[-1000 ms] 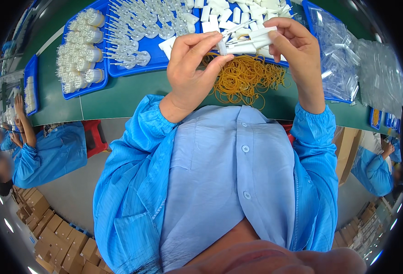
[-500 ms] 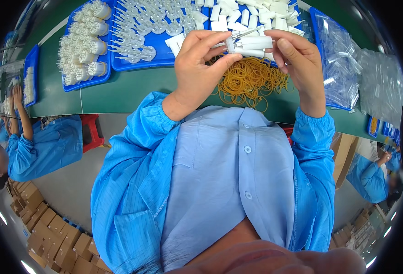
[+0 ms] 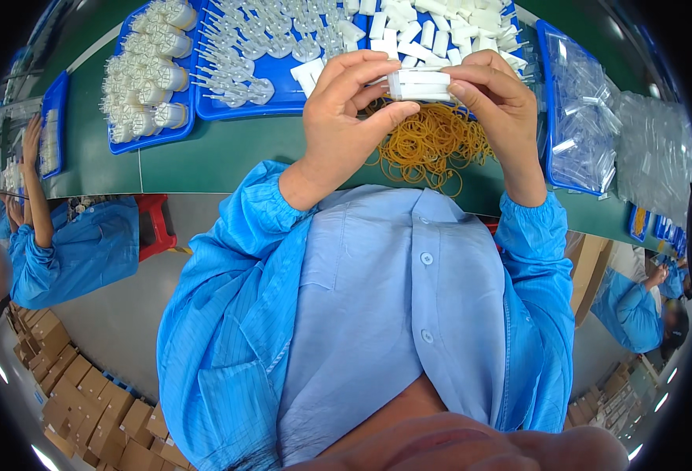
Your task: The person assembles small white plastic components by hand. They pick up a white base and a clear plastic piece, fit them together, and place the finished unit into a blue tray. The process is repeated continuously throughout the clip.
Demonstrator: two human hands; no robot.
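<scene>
Up above the green worktop (image 3: 220, 157), the left hand (image 3: 344, 118) and the right hand (image 3: 497, 106) held a small bundle of white plastic pieces (image 3: 418, 85) between them. The fingers (image 3: 362, 67) of both hands were curled tight around its two ends, so the bundle sat right in the middle. Just under it lay a pile of yellow rubber bands (image 3: 432, 145), near a blue tray (image 3: 283, 98) of white parts.

A green bench (image 3: 205, 161) carries blue trays (image 3: 283, 94) of small white plastic parts (image 3: 146, 74), a loose heap of yellow rubber bands (image 3: 432, 145), and clear plastic bags (image 3: 652, 149).
</scene>
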